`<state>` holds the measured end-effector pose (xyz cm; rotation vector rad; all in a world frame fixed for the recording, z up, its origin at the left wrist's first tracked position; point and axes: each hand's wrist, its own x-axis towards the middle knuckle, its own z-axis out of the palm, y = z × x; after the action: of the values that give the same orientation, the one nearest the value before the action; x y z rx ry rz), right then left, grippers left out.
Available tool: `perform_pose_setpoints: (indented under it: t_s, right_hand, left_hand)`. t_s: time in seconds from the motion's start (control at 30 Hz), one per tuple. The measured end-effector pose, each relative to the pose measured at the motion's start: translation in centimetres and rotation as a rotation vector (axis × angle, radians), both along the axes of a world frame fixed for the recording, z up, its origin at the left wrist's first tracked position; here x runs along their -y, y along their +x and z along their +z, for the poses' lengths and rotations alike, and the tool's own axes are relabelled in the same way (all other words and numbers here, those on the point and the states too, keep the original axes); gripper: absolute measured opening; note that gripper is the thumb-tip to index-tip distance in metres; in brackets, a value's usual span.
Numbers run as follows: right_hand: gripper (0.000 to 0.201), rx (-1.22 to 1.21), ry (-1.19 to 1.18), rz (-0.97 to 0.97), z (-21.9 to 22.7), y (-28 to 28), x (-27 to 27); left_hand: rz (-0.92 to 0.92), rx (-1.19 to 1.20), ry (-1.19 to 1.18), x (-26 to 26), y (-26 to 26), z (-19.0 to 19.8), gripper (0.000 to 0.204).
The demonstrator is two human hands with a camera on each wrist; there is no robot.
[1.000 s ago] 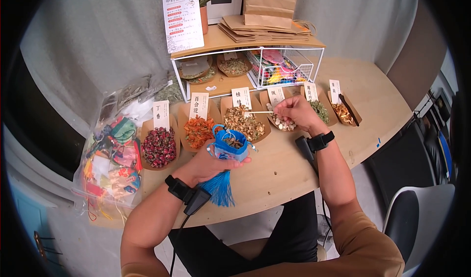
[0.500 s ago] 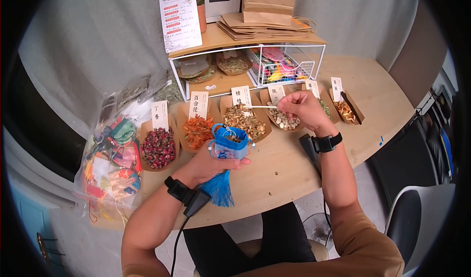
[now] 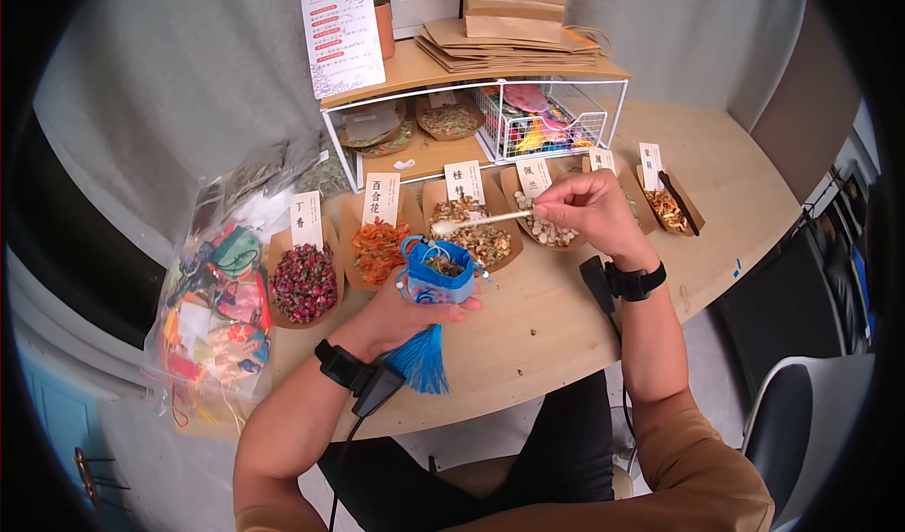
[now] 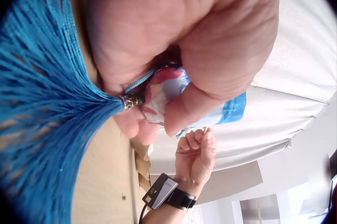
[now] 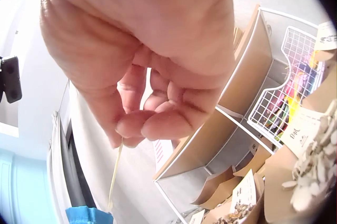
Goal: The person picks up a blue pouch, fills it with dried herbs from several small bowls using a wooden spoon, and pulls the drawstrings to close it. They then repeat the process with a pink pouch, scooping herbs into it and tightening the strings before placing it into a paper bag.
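My left hand (image 3: 407, 308) holds a blue drawstring sachet pouch (image 3: 441, 285) upright, its mouth open and dried plant bits inside. A blue tassel (image 4: 47, 103) hangs below it, and the left wrist view shows thumb and fingers curled round the printed cloth. Thumb and fingertips of my right hand (image 3: 594, 210) pinch the end of a slim pale spoon (image 3: 490, 218). Its small bowl points left, close above the pouch's mouth in the head view. Behind the pouch sits a paper tray of brown, chopped dried herb (image 3: 485, 242).
Flanking that tray are dried rosebuds (image 3: 306, 285), orange petals (image 3: 379, 251), pale slices (image 3: 551, 233) and a tray with a dark stick (image 3: 681, 204). A clear bag of colourful pouches (image 3: 222, 315) lies left. Behind stands a wooden shelf (image 3: 490, 78) with a wire basket (image 3: 547, 131).
The right hand has drawn back slightly to the right and tilted the spoon, so its bowl dips lower, closer to the pouch. The left hand and pouch stay nearly in place.
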<state>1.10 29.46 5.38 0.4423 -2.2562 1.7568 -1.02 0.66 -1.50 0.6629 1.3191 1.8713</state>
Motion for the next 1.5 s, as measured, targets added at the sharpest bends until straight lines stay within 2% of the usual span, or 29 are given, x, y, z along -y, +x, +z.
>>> perform_pose_setpoints:
  t_s: [0.1,0.23,0.27,0.37,0.47,0.5,0.57,0.67,0.77,0.87,0.93,1.03,1.13,1.23,1.33,1.43,1.5]
  right_hand:
    - [0.008,0.093,0.068,-0.139,-0.2,-0.6,-0.2]
    - [0.01,0.07,0.47,-0.21,-1.8,-1.5,0.2]
    - [0.012,0.184,0.501,-0.229,-1.5,-1.3,0.4]
    - [0.021,-0.311,0.561,-0.438,-1.9,-1.4,0.7]
    - [0.026,-0.198,0.185,-0.019,-0.9,-0.2,1.8]
    - [0.034,-0.011,0.171,0.187,-0.5,0.7,2.2]
    - [0.027,-0.034,0.302,0.353,0.2,1.8,4.1]
    - [0.017,-0.187,0.335,0.353,-0.8,1.4,5.0]
    - [0.01,-0.255,0.185,0.324,-0.9,1.6,5.0]
    - [0.008,-0.204,0.215,0.379,-0.7,1.8,5.0]
    - [0.007,-0.171,0.253,0.386,-0.8,1.7,4.9]
    - [0.007,-0.102,0.271,0.378,-0.8,1.5,4.7]
    - [0.007,-0.075,0.311,0.436,-1.3,1.4,4.7]
    - [0.008,-0.094,0.364,0.511,-1.6,1.5,5.1]
    - [0.008,-0.094,0.394,0.541,-1.4,1.8,5.2]
    - [0.009,-0.098,0.403,0.559,-1.9,1.6,5.3]
    - [0.01,-0.075,0.416,0.559,-1.9,1.7,5.3]
  left_hand:
    - [-0.001,-0.092,-0.049,0.1,0.1,0.4,0.047]
    - [-0.02,-0.062,-0.074,0.3,0.7,1.1,0.042]
    - [-0.027,-0.053,-0.058,0.3,0.7,1.2,0.042]
    - [-0.028,-0.058,-0.028,0.4,0.7,1.4,0.043]
    - [0.014,-0.126,-0.049,0.2,0.9,1.8,0.044]
    - [0.024,-0.155,-0.066,0.1,0.9,1.8,0.044]
    - [0.033,-0.193,-0.066,-0.1,1.0,1.8,0.042]
    - [0.041,-0.232,-0.05,-0.3,1.2,1.7,0.04]
    - [0.072,-0.339,-0.133,0.0,0.9,1.1,0.038]
    - [0.074,-0.472,-0.233,0.5,0.4,0.4,0.038]
    - [0.042,-0.487,-0.25,0.5,0.6,1.8,0.038]
    - [0.017,-0.602,-0.397,0.8,0.7,4.1,0.038]
    - [0.065,-0.779,-0.348,1.1,0.7,4.7,0.039]
    - [-0.056,-0.987,-0.533,1.8,1.1,6.6,0.034]
    - [-0.079,-1.042,-0.547,1.8,1.6,7.1,0.037]
    - [-0.067,-0.995,-0.612,2.1,1.8,7.1,0.034]
    - [-0.084,-0.82,-0.678,2.9,1.7,6.7,0.03]
